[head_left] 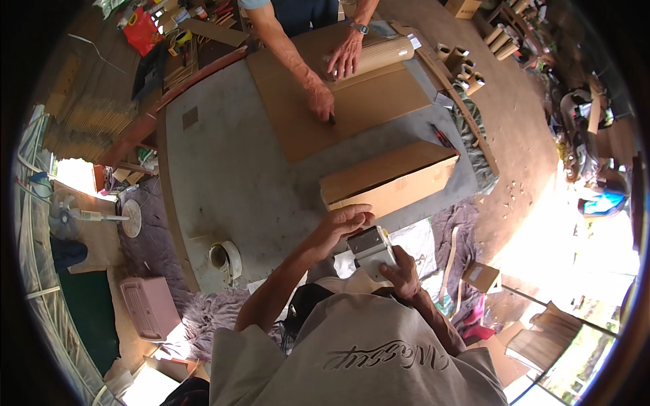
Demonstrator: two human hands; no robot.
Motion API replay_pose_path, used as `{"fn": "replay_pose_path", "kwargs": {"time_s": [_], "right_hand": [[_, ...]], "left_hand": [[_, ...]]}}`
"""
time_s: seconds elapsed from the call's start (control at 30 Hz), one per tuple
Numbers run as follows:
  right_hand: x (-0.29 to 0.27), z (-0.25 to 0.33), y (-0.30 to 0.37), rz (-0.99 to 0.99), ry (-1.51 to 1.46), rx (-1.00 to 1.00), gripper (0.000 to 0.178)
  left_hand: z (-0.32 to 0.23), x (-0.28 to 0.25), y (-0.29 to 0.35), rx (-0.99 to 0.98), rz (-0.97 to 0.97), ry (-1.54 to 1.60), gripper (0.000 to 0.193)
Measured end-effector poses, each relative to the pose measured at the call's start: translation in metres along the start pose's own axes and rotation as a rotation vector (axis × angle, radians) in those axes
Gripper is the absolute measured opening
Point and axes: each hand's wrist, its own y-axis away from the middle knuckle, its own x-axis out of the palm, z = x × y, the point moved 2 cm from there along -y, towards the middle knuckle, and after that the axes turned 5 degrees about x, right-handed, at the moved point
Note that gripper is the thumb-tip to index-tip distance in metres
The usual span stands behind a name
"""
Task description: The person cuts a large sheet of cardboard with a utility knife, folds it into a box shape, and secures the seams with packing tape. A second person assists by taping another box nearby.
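Note:
My right hand (404,272) grips a boxy hand-held tool (374,252) with a dark metal plate and a pale body; it looks like a tape dispenser. My left hand (344,222) is beside it with fingers stretched out, at the near left edge of a closed, long cardboard box (389,177). I cannot tell if the fingertips touch the box. The box lies at a slant on the grey table (223,162).
Across the table a co-worker's hand (321,105) holds a small dark tool on a flat cardboard sheet (291,135); the other rests by a corrugated cardboard roll (379,57). A red-and-black tool (443,137) lies right. A pale tape roll (230,260) stands near left.

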Motion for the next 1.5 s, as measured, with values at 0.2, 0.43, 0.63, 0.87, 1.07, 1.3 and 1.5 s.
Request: {"fn": "replay_pose_path", "kwargs": {"time_s": [0.2,0.43,0.63,0.87,1.07,1.3,1.5], "right_hand": [[0.018,0.004,0.000,0.035,0.023,0.069,0.046],[0.037,-0.015,-0.026,0.008,-0.047,0.095,0.039],[0.043,-0.034,-0.053,-0.033,0.045,-0.010,0.036],[0.046,-0.066,-0.051,0.007,-0.177,0.141,0.034],[0.049,-0.075,-0.058,0.006,-0.122,0.152,0.034],[0.051,-0.074,-0.057,-0.022,-0.082,0.158,0.038],[0.060,-0.073,-0.058,-0.007,-0.157,0.201,0.040]], "left_hand": [[0.012,-0.031,-0.011,-0.186,0.095,-0.140,0.020],[0.018,-0.056,-0.026,-0.003,-0.153,-0.402,0.011],[-0.007,-0.073,-0.057,0.202,-0.220,-0.780,0.010],[-0.028,-0.101,-0.074,0.355,-0.288,-0.931,0.014],[-0.022,-0.106,-0.081,0.366,-0.293,-0.967,0.014],[-0.029,-0.101,-0.083,0.398,-0.276,-1.037,0.012],[-0.032,-0.105,-0.086,0.379,-0.261,-1.041,0.014]]}}
